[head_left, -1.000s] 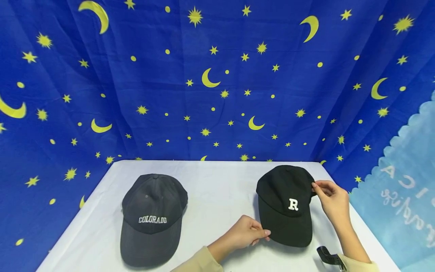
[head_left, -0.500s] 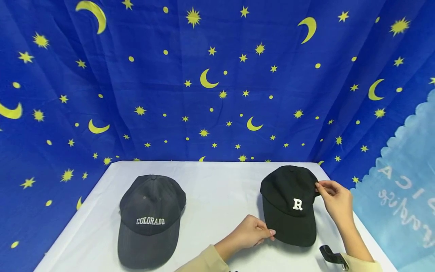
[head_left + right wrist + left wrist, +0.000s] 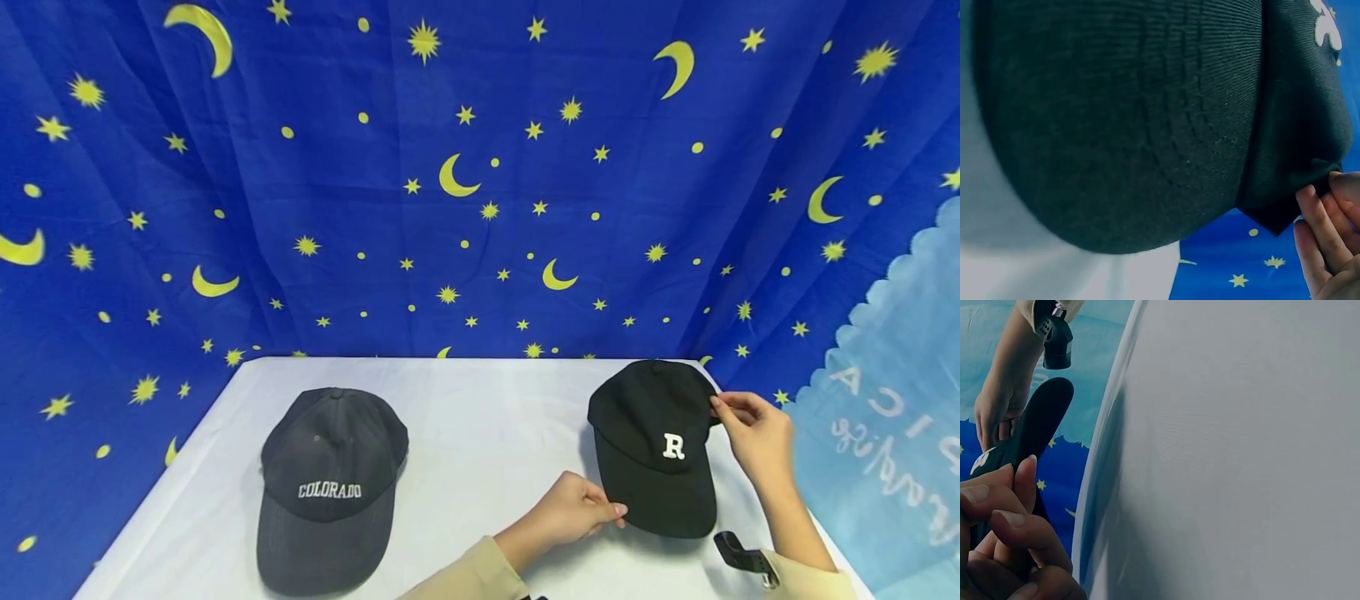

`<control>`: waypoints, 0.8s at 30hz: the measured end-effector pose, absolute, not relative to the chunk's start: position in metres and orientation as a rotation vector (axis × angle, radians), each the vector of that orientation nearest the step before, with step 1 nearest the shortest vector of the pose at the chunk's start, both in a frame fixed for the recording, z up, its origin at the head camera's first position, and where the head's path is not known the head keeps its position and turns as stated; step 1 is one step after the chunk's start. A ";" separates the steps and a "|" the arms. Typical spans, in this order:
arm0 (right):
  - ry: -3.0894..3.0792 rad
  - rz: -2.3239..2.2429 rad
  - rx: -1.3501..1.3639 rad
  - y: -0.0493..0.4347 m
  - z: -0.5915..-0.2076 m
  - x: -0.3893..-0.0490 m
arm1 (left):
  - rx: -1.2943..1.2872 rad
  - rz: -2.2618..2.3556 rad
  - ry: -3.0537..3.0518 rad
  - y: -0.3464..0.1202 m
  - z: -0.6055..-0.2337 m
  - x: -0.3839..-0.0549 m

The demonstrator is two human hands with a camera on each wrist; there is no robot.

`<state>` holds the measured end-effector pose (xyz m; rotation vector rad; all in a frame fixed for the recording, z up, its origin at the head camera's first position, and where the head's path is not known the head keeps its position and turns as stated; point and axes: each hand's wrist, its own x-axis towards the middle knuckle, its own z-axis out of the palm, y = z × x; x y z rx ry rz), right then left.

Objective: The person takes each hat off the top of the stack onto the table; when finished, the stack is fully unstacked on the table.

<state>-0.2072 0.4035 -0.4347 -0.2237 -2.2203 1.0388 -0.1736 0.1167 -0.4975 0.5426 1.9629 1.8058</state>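
A black baseball cap with a white letter R is at the right of the table, its brim toward me. My left hand pinches the left edge of the brim between thumb and fingers. At the cap's right side, my right hand pinches the lower edge of the crown. In the right wrist view the brim fills much of the picture, with the right fingertips at the crown's edge. The left wrist view shows the brim edge-on above the left fingers, raised over the table.
A dark grey cap lettered COLORADO lies on the left of the white table, brim toward me. Behind stands a blue curtain with yellow moons and stars. Light blue cloth hangs at the right. A black device is strapped at the right wrist.
Both hands have shifted the black cap to the right, and slightly away from me, keeping their grip on it. The grey cap stays put on the table; the head view has turned slightly.
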 end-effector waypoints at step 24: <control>-2.335 0.893 -0.322 0.432 -0.441 -0.205 | 0.556 1.758 2.091 0.147 -0.499 -0.169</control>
